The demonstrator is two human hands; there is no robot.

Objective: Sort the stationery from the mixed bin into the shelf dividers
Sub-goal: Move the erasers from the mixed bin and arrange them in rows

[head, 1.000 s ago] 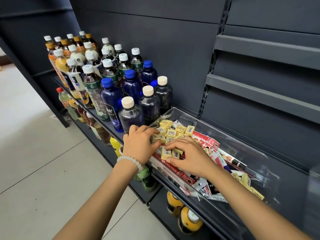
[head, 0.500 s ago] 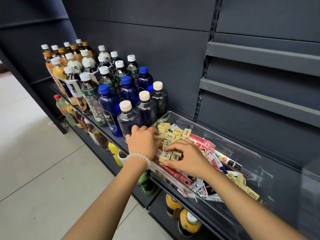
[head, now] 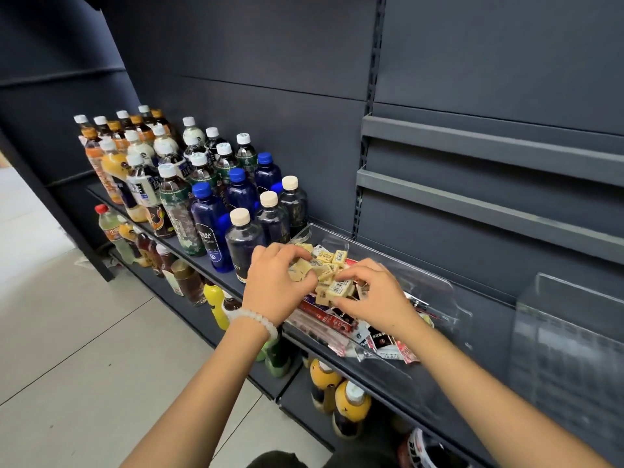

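Hands: left hand (head: 274,284) and right hand (head: 370,294) each grip yellow erasers (head: 338,289).
Risk: overfull handfuls could spill into the clear bin (head: 435,292).

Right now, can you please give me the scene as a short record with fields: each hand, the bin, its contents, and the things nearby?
left hand: grips small yellow erasers at the bin's left end
right hand: pinches one eraser from the pile
bin: clear plastic, on the dark shelf
contents: yellow erasers on top, red packets below
left of bin: rows of drink bottles
right of bin: clear divider
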